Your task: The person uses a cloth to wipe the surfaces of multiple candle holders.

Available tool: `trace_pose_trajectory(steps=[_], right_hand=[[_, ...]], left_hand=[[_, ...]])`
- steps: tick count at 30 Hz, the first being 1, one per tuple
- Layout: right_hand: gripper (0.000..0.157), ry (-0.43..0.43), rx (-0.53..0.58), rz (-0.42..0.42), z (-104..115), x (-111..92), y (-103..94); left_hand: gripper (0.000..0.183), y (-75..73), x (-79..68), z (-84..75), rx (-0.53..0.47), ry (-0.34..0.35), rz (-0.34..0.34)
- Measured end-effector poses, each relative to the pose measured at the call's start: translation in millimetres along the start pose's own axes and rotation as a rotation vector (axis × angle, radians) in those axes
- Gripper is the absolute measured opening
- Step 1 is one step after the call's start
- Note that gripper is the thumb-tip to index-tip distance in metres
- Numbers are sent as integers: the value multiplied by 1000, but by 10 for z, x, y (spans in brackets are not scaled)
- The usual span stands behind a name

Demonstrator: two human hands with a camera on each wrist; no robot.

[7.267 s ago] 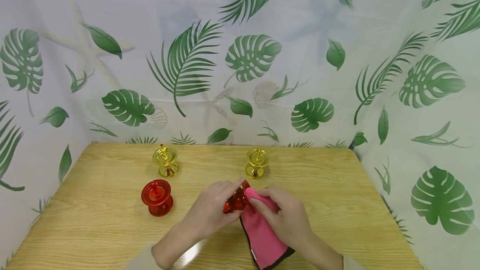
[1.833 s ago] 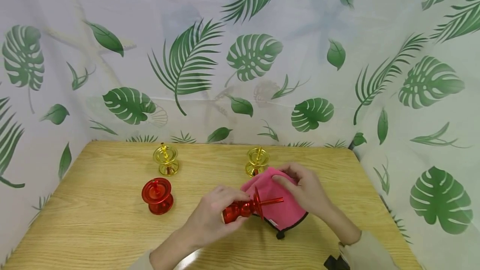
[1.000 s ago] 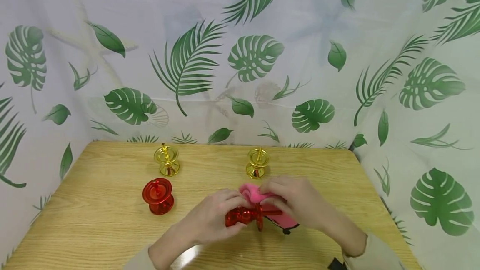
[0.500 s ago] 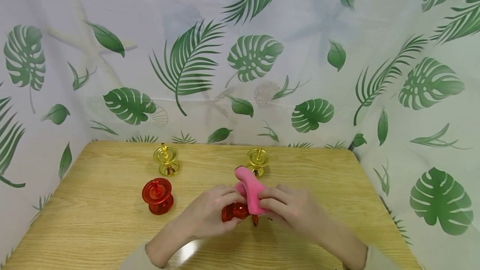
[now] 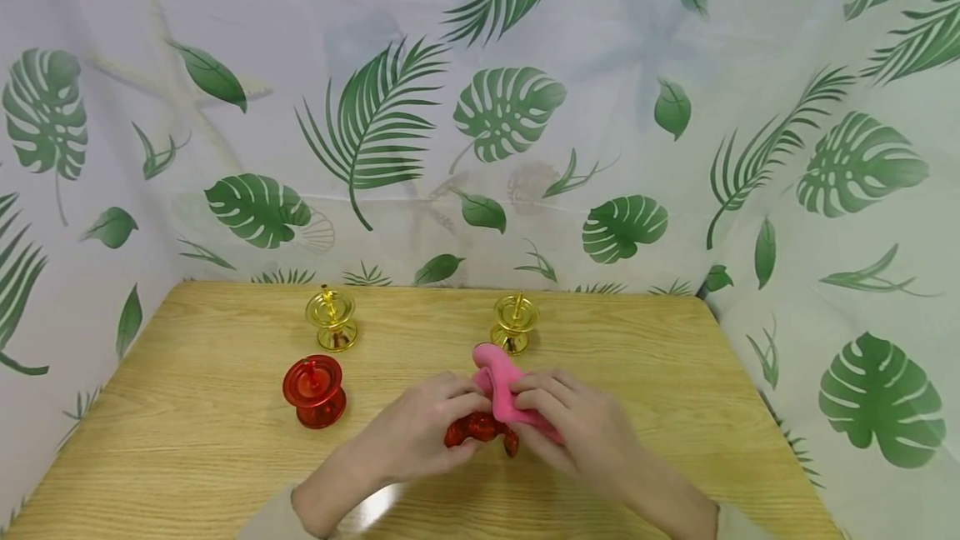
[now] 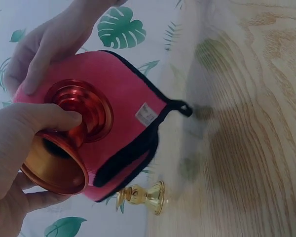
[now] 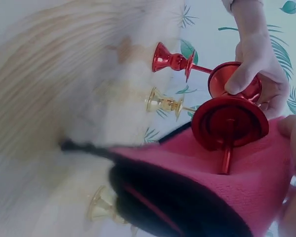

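Observation:
My left hand (image 5: 420, 430) grips a shiny red candle holder (image 5: 483, 426) around its stem and base, tilted on its side above the table. Its hollow base (image 6: 64, 165) faces the left wrist camera, with the thumb along the stem. A pink cloth (image 5: 504, 386) with black edging is pinched in my right hand (image 5: 588, 432) and lies folded over the holder's dish in the head view. From the right wrist, the dish (image 7: 230, 121) and its spike (image 7: 227, 159) show against the cloth's pink face. A white label (image 6: 146, 114) and a black loop (image 6: 180, 106) sit at one corner.
A second red candle holder (image 5: 315, 390) stands upright at left on the wooden table (image 5: 187, 457). Two gold candle holders, one at back left (image 5: 332, 322) and one at back centre (image 5: 514, 323), stand near the leaf-patterned curtain (image 5: 525, 223).
The cloth, spread behind the bare spike 1.8 s ago, is now folded over the dish. My right hand has come left and down with it; my left hand keeps its grip on the red candle holder.

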State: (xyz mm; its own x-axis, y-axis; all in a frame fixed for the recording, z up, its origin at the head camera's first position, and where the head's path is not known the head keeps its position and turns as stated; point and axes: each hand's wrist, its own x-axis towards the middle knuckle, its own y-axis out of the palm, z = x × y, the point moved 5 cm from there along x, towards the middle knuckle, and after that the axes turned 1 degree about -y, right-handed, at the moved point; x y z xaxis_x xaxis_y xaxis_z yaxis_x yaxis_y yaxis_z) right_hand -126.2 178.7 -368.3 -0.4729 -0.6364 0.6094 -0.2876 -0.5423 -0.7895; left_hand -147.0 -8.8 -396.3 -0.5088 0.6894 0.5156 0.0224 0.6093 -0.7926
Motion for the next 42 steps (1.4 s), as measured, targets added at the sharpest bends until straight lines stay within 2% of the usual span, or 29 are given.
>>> trace_pose_trajectory(steps=[2, 8, 11, 16, 20, 22, 24, 28, 31, 35, 42], right_hand=[[17, 83, 41, 40, -38, 26, 20], [14, 341, 233, 233, -232, 106, 114], [10, 433, 357, 320, -344, 126, 176], [12, 494, 511, 387, -461, 141, 239], [7, 478, 508, 372, -437, 138, 206], [6, 431, 471, 333, -396, 139, 171], [8, 347, 412, 271, -339, 148, 125], [11, 112, 252, 115, -200, 147, 35], [25, -69, 93, 3, -81, 119, -18], [35, -250, -100, -75, 65, 41, -25], [31, -506, -304, -163, 231, -152, 42]], left_hand=[[35, 8, -3, -12, 20, 11, 7], [33, 24, -20, -32, 39, -12, 47], [32, 30, -22, -46, 47, -11, 57], [31, 46, -14, -57, 43, -7, 68], [32, 34, -19, -32, -8, -25, 61], [33, 14, -22, -14, -24, -29, 44], [33, -8, -21, 4, -23, -25, 24], [34, -42, -19, 41, -33, -20, -4], [34, -49, -17, 73, -67, -36, -7], [34, -52, -15, 127, -161, -113, 15], [34, -54, -2, 202, -345, -272, 34]])
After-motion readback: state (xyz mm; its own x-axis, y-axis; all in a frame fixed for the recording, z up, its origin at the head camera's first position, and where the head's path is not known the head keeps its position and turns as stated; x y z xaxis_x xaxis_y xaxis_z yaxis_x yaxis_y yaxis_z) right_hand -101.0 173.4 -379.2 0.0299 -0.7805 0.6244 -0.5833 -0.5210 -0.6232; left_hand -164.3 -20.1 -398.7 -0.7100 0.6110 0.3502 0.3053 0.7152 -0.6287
